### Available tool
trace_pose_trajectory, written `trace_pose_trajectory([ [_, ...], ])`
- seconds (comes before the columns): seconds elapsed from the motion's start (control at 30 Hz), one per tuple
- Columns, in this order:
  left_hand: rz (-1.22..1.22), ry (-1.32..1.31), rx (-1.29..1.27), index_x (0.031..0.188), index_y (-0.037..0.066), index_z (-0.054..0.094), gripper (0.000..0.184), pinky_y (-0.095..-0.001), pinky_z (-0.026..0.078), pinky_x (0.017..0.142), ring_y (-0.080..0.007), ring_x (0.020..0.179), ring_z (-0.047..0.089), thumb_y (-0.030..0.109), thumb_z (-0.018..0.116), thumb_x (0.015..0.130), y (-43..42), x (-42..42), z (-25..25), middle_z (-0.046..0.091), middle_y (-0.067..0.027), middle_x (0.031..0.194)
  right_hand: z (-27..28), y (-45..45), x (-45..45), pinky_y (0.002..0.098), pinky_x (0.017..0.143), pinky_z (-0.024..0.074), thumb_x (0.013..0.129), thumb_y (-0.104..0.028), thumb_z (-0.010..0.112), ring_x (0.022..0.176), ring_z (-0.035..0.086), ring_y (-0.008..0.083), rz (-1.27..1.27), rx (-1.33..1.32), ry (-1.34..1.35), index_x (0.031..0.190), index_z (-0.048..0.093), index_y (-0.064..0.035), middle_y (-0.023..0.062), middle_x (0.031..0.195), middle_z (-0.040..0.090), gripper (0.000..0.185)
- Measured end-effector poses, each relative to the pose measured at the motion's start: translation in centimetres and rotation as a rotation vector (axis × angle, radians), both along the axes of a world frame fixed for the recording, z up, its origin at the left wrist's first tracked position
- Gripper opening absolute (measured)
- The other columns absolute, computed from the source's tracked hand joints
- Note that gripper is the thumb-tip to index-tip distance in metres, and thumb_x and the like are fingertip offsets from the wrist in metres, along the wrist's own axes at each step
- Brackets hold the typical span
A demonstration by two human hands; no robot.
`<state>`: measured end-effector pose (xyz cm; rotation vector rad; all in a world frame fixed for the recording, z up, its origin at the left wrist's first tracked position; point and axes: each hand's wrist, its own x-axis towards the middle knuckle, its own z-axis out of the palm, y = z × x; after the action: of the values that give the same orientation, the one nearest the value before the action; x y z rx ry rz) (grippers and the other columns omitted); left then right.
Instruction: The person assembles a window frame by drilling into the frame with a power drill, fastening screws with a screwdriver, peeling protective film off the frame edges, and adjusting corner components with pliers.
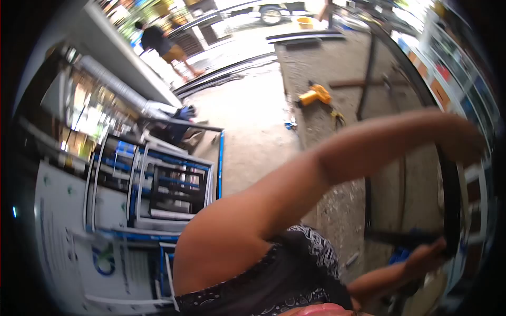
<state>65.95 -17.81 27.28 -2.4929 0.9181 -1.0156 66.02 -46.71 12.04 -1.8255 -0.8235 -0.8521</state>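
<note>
A large dark rectangular metal frame stands at the right, above the worktable. My left arm reaches across the view, and my left hand is bent over the frame's long bar, fingers curled down on its far side and blurred. Lower down, my right hand is closed at the frame's near corner, the thumb side against the bar. Part of its grip is hidden. A yellow power drill lies on the table, left of the frame.
The worktable is dusty and littered with scraps. Dark bars lie at its far end. Several window frames lean at the left. Shelving stands at the right. Outside are a person and a yellow bucket.
</note>
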Motion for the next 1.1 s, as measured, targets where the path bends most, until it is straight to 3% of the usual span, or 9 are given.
trace_pose_trajectory([
  [0.03, -0.004, -0.045, 0.098, 0.110, 0.007, 0.067, 0.026, -0.0414, 0.050, 0.091, -0.0308, 0.107, 0.062, 0.020, 0.059, 0.090, 0.4, -0.2, 0.3, 0.065, -0.0154, 0.108, 0.0, -0.2, -0.4, 0.0346, 0.082, 0.0510, 0.098, -0.028, 0.058, 0.089, 0.066, 0.0251, 0.067, 0.029, 0.070, 0.114, 0.063, 0.0010, 0.0110, 0.100, 0.070, 0.034],
  [0.1, -0.159, -0.099, -0.247, 0.105, 0.004, 0.067, 0.025, -0.0404, 0.051, 0.088, -0.0327, 0.102, 0.062, 0.013, 0.065, 0.081, 0.0, -3.7, 0.2, 0.063, -0.0170, 0.105, 1.0, 0.8, -2.8, 0.0339, 0.080, 0.0501, 0.097, -0.025, 0.059, 0.087, 0.065, 0.0236, 0.303, 0.204, 0.327, 0.114, 0.060, 0.0022, 0.0120, 0.096, 0.069, 0.032],
  [0.17, 0.073, 0.279, -0.943, 0.099, 0.003, 0.067, 0.019, -0.0363, 0.051, 0.070, -0.0223, 0.077, 0.066, 0.018, 0.060, 0.090, -3.8, -7.3, 2.5, 0.067, -0.0133, 0.081, 2.4, 1.6, -4.0, 0.0335, 0.078, 0.0491, 0.094, -0.023, 0.062, 0.086, 0.064, 0.0221, 0.423, 0.221, 0.301, 0.114, 0.057, 0.0018, 0.0117, 0.094, 0.067, 0.032],
  [0.2, 0.012, 0.251, -0.977, 0.096, 0.001, 0.066, 0.020, -0.0338, 0.050, 0.063, -0.0165, 0.067, 0.062, 0.021, 0.062, 0.091, -2.3, -5.3, 1.0, 0.065, -0.0105, 0.076, 3.3, 1.6, -4.2, 0.0336, 0.077, 0.0486, 0.093, -0.024, 0.065, 0.087, 0.062, 0.0213, 0.482, 0.204, 0.222, 0.115, 0.055, 0.0007, 0.0107, 0.093, 0.064, 0.034],
  [0.3, 0.098, 0.157, -1.141, 0.099, 0.001, 0.062, 0.013, -0.0250, 0.053, 0.069, -0.0125, 0.081, 0.068, 0.008, 0.068, 0.090, -5.7, -10.0, 2.2, 0.069, -0.0061, 0.082, 4.7, 1.9, -4.4, 0.0370, 0.073, 0.0476, 0.088, -0.022, 0.071, 0.080, 0.061, 0.0267, 0.605, 0.169, 0.116, 0.113, 0.053, -0.0014, 0.0121, 0.093, 0.060, 0.037],
  [0.43, 0.089, 0.051, -0.606, 0.094, 0.003, 0.066, 0.024, -0.0315, 0.052, 0.074, -0.0219, 0.088, 0.065, -0.007, 0.072, 0.073, -6.5, -13.4, 1.8, 0.066, -0.0131, 0.100, 5.5, 1.8, -4.2, 0.0391, 0.070, 0.0468, 0.084, -0.019, 0.073, 0.078, 0.060, 0.0286, 0.738, 0.133, 0.068, 0.114, 0.051, -0.0025, 0.0128, 0.093, 0.059, 0.041],
  [0.6, 0.078, 0.174, -0.536, 0.090, 0.001, 0.067, 0.020, -0.0317, 0.052, 0.067, -0.0228, 0.076, 0.066, 0.001, 0.078, 0.073, -9.5, -15.6, 3.2, 0.067, -0.0107, 0.084, 5.7, 2.0, -3.5, 0.0454, 0.074, 0.0447, 0.075, -0.015, 0.078, 0.080, 0.059, 0.0325, 0.767, 0.154, 0.065, 0.111, 0.057, -0.0011, 0.0125, 0.090, 0.060, 0.044],
  [0.8, 0.211, 0.217, -0.672, 0.088, 0.004, 0.072, 0.020, -0.0288, 0.053, 0.060, -0.0195, 0.073, 0.067, -0.004, 0.077, 0.070, -12.3, -15.2, 3.3, 0.066, -0.0084, 0.081, 6.6, 1.3, -2.9, 0.0447, 0.072, 0.0441, 0.078, -0.018, 0.071, 0.080, 0.059, 0.0316, 0.836, 0.018, 0.153, 0.104, 0.065, 0.0000, 0.0121, 0.092, 0.059, 0.032],
  [1.1, 0.255, 0.335, -0.530, 0.087, 0.006, 0.073, 0.021, -0.0283, 0.051, 0.058, -0.0181, 0.070, 0.064, -0.001, 0.076, 0.068, -13.8, -14.0, 4.5, 0.066, -0.0077, 0.084, 5.7, 2.2, -3.0, 0.0415, 0.063, 0.0400, 0.081, -0.013, 0.065, 0.072, 0.056, 0.0261, 0.776, 0.187, 0.023, 0.109, 0.053, -0.0026, 0.0091, 0.085, 0.055, 0.032],
])
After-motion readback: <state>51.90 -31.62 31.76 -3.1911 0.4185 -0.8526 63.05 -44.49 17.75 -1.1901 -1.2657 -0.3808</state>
